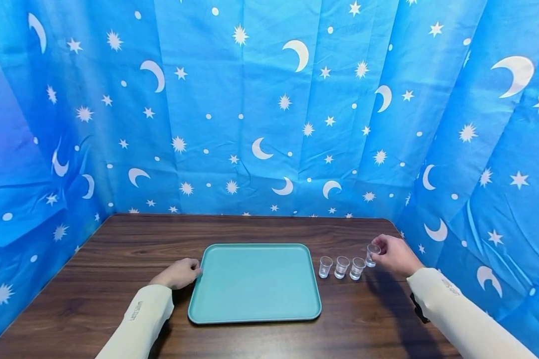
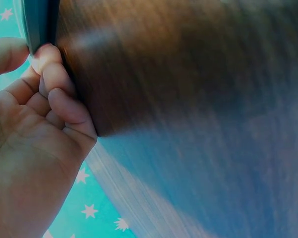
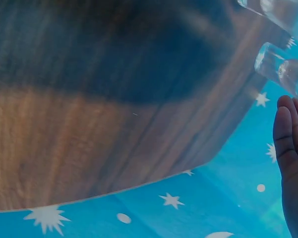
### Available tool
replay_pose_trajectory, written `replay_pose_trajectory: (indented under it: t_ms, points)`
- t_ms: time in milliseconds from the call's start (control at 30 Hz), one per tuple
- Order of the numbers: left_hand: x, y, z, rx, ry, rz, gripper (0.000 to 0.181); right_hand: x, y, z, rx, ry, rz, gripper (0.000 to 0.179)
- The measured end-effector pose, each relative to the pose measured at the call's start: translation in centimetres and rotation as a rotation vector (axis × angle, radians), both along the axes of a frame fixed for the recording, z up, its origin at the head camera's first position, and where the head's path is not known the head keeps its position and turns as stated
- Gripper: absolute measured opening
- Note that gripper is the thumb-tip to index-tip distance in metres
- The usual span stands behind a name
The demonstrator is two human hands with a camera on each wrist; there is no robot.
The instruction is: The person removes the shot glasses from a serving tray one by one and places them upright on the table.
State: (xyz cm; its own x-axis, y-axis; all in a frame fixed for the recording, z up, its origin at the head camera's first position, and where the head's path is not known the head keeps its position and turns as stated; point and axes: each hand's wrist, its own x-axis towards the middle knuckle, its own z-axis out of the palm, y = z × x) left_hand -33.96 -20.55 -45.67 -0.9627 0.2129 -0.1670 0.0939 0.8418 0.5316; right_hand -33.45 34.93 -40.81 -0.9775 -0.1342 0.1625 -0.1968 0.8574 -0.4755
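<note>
My left hand point(image 1: 178, 273) is at the left rim of a light-green rectangular tray point(image 1: 256, 284). In the left wrist view, its thumb and curled fingers point(image 2: 59, 79) pinch the tray's edge point(image 2: 37, 25). Over on the right, my right hand point(image 1: 397, 256) holds a small clear shot glass point(image 1: 371, 258) between thumb and fingers. That glass appears upright; whether its base touches the table cannot be told. Three similar glasses, the left one point(image 1: 325, 268), the middle one point(image 1: 341, 268) and the right one point(image 1: 357, 269), stand in a row between the tray and my right hand.
Both things and hands are over a dark wood-grain table point(image 1: 139, 234). A blue curtain point(image 1: 269, 109) with white moons and stars hangs behind it and along both sides. The table's right edge runs close beyond my right hand.
</note>
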Motion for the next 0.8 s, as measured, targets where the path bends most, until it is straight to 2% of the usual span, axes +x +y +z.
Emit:
replay_pose_trajectory:
  t_ms: [233, 367, 633, 800]
  points:
    - [0.0, 0.2, 0.0, 0.008, -0.006, 0.001, 0.024, 1.1, 0.4, -1.2, 0.02, -0.109, -0.002, 0.032]
    - [0.3, -0.1, 0.1, 0.007, -0.02, 0.009, 0.024, 1.1, 0.1, -1.6, 0.026, -0.157, -0.013, 0.032]
    - [0.4, -0.5, -0.1, -0.001, -0.01, 0.026, 0.025, 1.1, -0.5, -1.5, -0.003, -0.187, 0.016, 0.033]
    - [-0.1, -1.3, -0.2, 0.023, -0.043, 0.021, 0.023, 0.8, -0.6, -0.8, -0.004, -0.147, 0.084, 0.045]
